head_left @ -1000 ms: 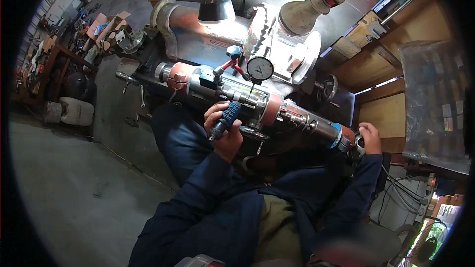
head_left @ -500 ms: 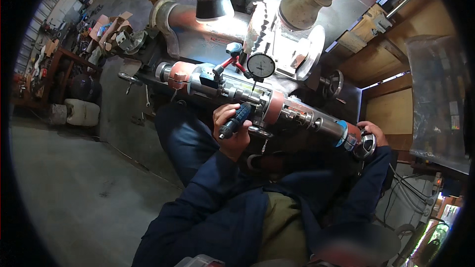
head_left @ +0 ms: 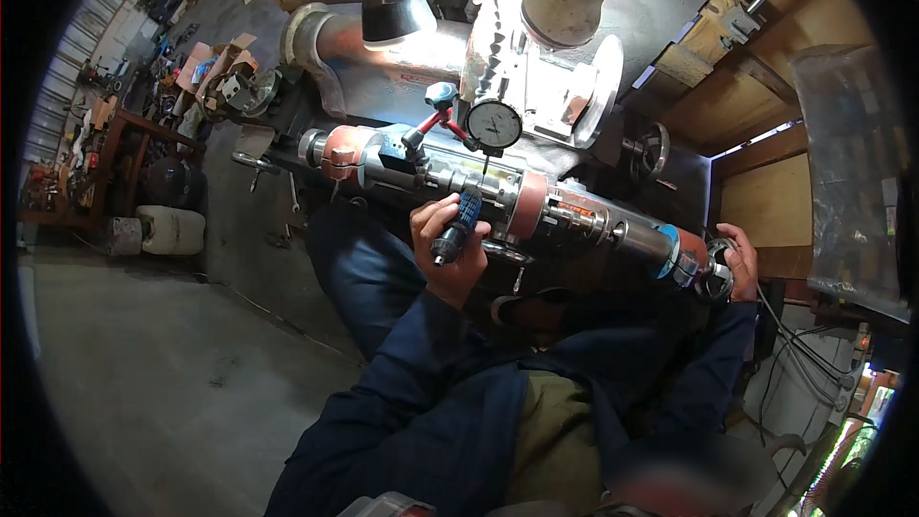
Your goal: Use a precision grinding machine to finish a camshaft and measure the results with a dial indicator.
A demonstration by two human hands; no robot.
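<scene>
My left hand (head_left: pixel 442 254) is closed round a small black tool with a blue ridged grip (head_left: pixel 466 213), held at the front of a long steel cylinder fixture (head_left: pixel 613 232) with red collars. A dial indicator (head_left: pixel 493 123) on a red jointed arm (head_left: pixel 431 124) stands over the fixture, its stem reaching down near the tool's far end. My right hand (head_left: pixel 742 258) grips a chrome handwheel (head_left: pixel 716 280) at the fixture's right end, beside a blue band. Whether the tool touches the work I cannot tell.
Two work lamps (head_left: pixel 392 10) (head_left: pixel 565 0) hang over a machine with a large pale wheel (head_left: pixel 601 96). A wooden panel (head_left: pixel 761 191) and plastic sheet (head_left: pixel 842 172) stand at right. Cluttered shelves, cardboard (head_left: pixel 215 72) and a white jug (head_left: pixel 170 228) lie left; cables (head_left: pixel 804 345) hang lower right.
My right hand has shifted right and a little down round the handwheel, which has come more into view. My left hand and the tool sit slightly farther right. The whole view has shifted slightly.
</scene>
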